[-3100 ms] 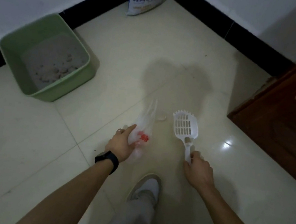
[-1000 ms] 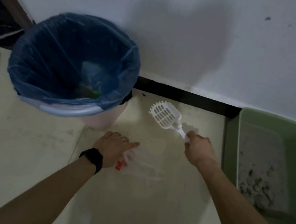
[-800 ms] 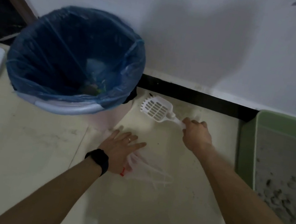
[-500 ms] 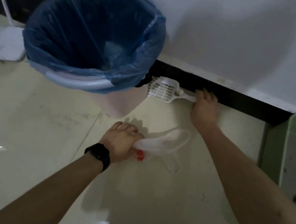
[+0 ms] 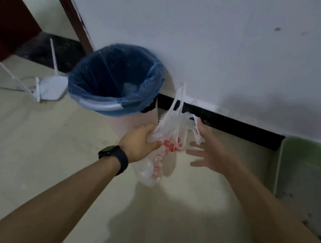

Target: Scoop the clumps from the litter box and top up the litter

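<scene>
My left hand (image 5: pixel 142 139) grips a thin clear plastic bag (image 5: pixel 164 143) with red print, lifted off the floor; its handles stick upward. My right hand (image 5: pixel 209 152) hovers just right of the bag with fingers spread, one bag handle brushing its fingertips. The green litter box (image 5: pixel 312 166) with grey litter and dark clumps sits at the right edge, against the wall. A small piece of the white scoop (image 5: pixel 161 114) shows on the floor by the skirting, behind the bag.
A bin lined with a blue bag (image 5: pixel 115 80) stands against the white wall, left of the hands. A white router with antennas (image 5: pixel 49 87) lies on the floor further left. A dark wooden door frame (image 5: pixel 69 2) rises at the upper left.
My right hand has let go of the scoop, left by the skirting, and moved back to the bag. My left hand has lifted the bag off the floor.
</scene>
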